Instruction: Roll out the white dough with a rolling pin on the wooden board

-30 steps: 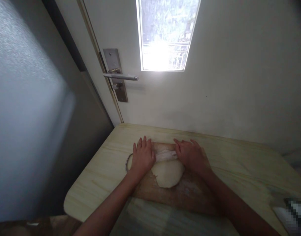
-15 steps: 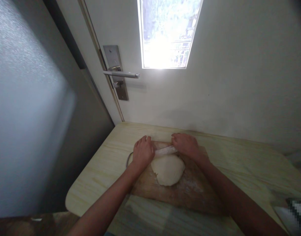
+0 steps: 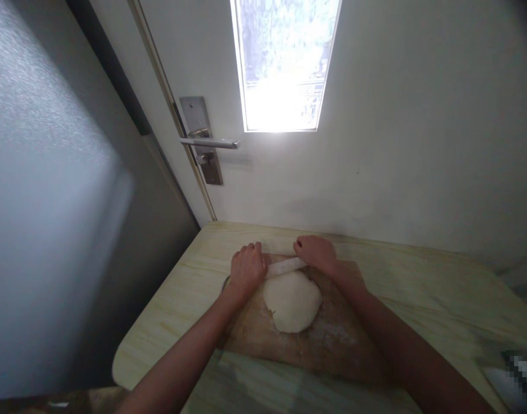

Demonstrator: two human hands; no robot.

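A pale rolling pin [image 3: 285, 267] lies across the far edge of a flattened piece of dough [image 3: 292, 302]. Around its left end my left hand [image 3: 248, 267] is closed. My right hand [image 3: 316, 253] grips the other end, fingers curled over it. The dough is roughly round, with a small ragged notch on its left edge. Beneath it is a brown wooden cutting board [image 3: 289, 349], dusted with flour to the right of the dough. A metal ring handle [image 3: 224, 283] shows at the board's left side, partly behind my left wrist.
The board rests on a light wood-grain table [image 3: 160, 322] with a rounded left corner. Behind the table stands a white door [image 3: 401, 144] with a lever handle [image 3: 211, 143] and a bright window pane. A grey panel [image 3: 73, 218] rises on the left. A pale object [image 3: 504, 382] sits at lower right.
The view has shifted slightly, so the door and table sit lower in the picture. My hands still hold the rolling pin at the dough's far edge, with the right fist turned a little.
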